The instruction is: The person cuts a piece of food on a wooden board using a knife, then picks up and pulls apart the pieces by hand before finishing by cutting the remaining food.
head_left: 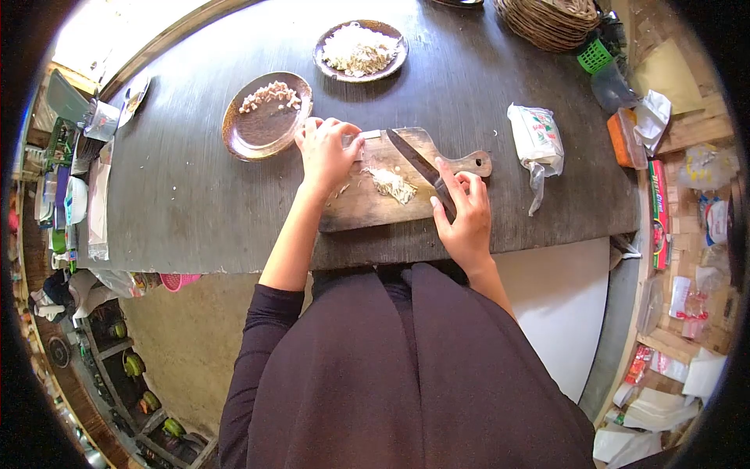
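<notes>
A wooden cutting board (344, 209) with a handle pointing right lies near the table's front edge. My right hand (466, 209) is closed around the handle of a knife (412, 156), its dark blade slanting up and left over the board. At the board's left end, my left hand (326, 153) has its fingers bent around a pale slab (369, 135), partly hidden by the fingers. Between the hands rests a small heap of pale, thinly cut strips (393, 186). A brown plate (262, 139) with small pinkish pieces (269, 96) stands just beyond my left hand.
Farther back, another brown plate (319, 56) holds a heap of pale cut pieces (361, 50). Right of the board lies a white plastic packet (537, 141). A woven basket (547, 22), a green basket (594, 57) and an orange-filled container (627, 139) line the right side.
</notes>
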`<state>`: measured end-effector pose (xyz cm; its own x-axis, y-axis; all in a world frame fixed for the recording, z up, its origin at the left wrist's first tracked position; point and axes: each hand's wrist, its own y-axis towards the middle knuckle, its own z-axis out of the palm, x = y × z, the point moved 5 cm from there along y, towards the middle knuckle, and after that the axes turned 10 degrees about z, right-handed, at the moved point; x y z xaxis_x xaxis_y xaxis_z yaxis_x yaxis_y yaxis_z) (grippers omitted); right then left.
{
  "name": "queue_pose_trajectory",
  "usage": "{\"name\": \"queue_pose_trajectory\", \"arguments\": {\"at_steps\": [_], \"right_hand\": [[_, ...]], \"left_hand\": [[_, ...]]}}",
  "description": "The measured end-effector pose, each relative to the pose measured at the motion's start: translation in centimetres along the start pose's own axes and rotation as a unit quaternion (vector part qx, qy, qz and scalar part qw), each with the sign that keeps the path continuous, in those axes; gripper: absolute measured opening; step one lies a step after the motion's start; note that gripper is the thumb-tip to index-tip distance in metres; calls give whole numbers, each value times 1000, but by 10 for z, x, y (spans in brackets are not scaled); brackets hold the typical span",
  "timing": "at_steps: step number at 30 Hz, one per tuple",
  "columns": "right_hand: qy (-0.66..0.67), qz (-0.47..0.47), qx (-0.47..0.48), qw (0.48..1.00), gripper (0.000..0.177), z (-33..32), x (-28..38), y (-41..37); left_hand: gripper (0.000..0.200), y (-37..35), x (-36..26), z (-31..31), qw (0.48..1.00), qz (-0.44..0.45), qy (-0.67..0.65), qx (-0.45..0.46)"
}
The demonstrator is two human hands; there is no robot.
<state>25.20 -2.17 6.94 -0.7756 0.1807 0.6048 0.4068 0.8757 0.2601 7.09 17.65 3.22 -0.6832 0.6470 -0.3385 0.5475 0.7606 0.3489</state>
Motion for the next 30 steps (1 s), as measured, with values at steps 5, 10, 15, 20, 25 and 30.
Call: {"name": "queue_pose_trajectory", "arguments": {"at_steps": [5,10,15,20,25,30], "right_hand": [[15,-18,-10,1000,62,-3,9,2],[94,-18,-12,995,52,-4,19,8],[274,55,129,952,37,-3,32,21],[315,86,193,925,23,8,34,13],[356,89,204,907,13,8,43,14],[399,70,224,887,9,1,58,21]], "left_hand": [[9,-1,-4,-9,997,26,4,-70],[10,-21,-30,-40,949,-2,-307,-70],[8,-60,-57,-57,900,-27,-435,-28],[9,-79,-67,-63,898,-7,-439,-3],[19,-91,-71,-69,804,-53,-593,19],[21,-78,-73,-97,851,21,-523,-47]]}}
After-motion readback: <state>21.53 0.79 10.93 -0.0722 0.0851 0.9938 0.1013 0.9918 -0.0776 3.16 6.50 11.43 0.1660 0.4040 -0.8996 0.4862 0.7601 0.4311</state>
